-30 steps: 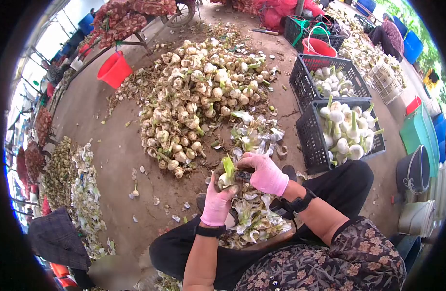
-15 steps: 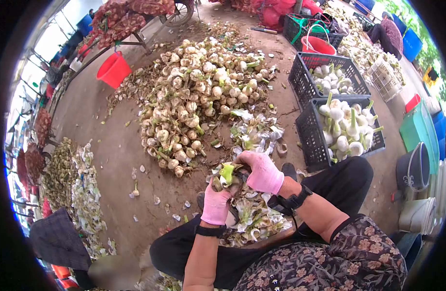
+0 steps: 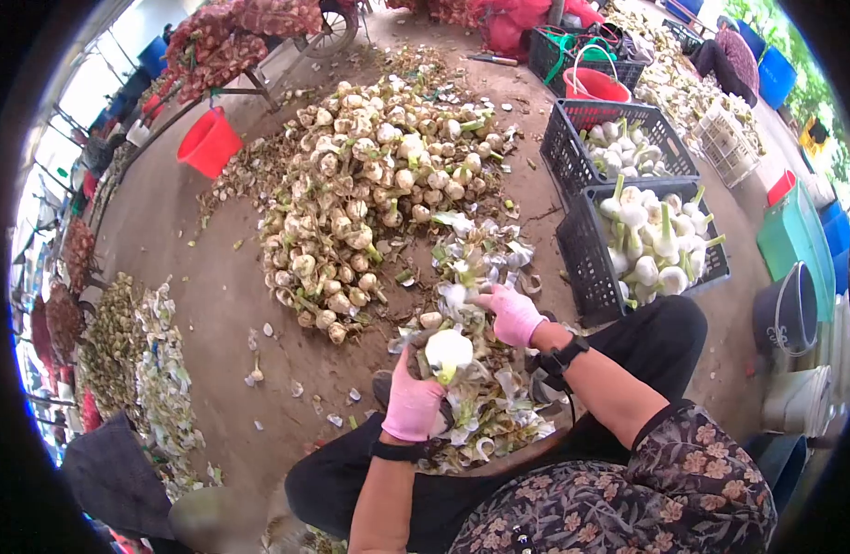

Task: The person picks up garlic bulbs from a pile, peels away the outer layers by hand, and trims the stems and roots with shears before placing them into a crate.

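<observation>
A white, freshly peeled garlic bulb [image 3: 449, 351] sits in my left hand [image 3: 412, 399], which wears a pink glove and has its fingers closed round it. My right hand [image 3: 512, 317], also gloved in pink, is up and to the right of the bulb, apart from it, fingers stretched toward the left. Pale garlic skins [image 3: 485, 254] lie just beyond its fingertips, and more peelings [image 3: 489, 420] lie between my legs beneath both hands. Ahead is a large heap of unpeeled garlic bulbs [image 3: 351, 198] with brownish skins and cut stems.
Two black crates of white garlic, a nearer one [image 3: 586, 268] and a farther one [image 3: 563, 157], stand to the right. A red bucket [image 3: 210, 143] is at the left, another red bucket [image 3: 598, 86] behind the crates. A person [image 3: 731, 60] sits at far right.
My right hand has moved off the bulb to the right, and its fingers have stretched out. The bulb in my left hand now shows a clean white surface instead of green and brown skin.
</observation>
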A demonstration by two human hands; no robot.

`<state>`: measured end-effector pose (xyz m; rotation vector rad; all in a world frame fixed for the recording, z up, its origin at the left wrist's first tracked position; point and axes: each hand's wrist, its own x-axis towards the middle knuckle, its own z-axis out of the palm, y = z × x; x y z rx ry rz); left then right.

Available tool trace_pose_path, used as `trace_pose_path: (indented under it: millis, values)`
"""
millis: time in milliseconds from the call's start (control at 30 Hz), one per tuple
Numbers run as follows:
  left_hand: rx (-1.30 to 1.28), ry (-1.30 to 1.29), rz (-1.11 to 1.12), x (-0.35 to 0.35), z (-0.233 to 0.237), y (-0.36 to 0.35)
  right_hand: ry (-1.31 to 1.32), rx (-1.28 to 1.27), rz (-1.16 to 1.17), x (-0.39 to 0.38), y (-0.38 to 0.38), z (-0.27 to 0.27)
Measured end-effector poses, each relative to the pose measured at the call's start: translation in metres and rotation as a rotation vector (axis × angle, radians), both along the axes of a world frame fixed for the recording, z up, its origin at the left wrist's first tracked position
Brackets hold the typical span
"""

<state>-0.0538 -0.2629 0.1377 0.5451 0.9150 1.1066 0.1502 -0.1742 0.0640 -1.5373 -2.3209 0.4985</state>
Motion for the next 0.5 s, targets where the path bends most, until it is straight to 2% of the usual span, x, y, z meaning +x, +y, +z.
trace_pose_path:
  millis: [33, 100, 200, 233, 300, 400, 467, 500]
  values:
    - [0.047, 0.082, -0.019, -0.002, -0.004, 0.002, -0.006, -0.004, -0.002, 0.001, -0.005, 0.021]
    - [0.099, 0.171, -0.038, -0.003, -0.005, 0.006, 0.296, -0.266, -0.086, 0.001, -0.002, 0.054]
    - [0.187, 0.199, -0.022, 0.0, 0.007, 0.01, 0.646, -0.368, 0.043, 0.004, 0.0, 0.084]
    - [0.174, 0.217, -0.028, 0.0, 0.01, 0.011, 0.646, -0.369, 0.041, 0.002, -0.003, 0.096]
    - [0.158, 0.231, -0.038, -0.001, 0.012, 0.012, 0.592, -0.284, 0.251, -0.003, -0.007, 0.112]
    - [0.108, 0.348, -0.082, -0.009, 0.006, 0.013, 0.602, -0.341, 0.249, -0.011, -0.011, 0.114]
    - [0.09, 0.098, -0.05, -0.015, -0.01, 0.01, 0.574, -0.333, 0.24, -0.012, -0.011, 0.116]
    - [0.088, 0.098, -0.052, -0.013, -0.008, 0.01, 0.542, -0.322, 0.227, -0.012, -0.012, 0.117]
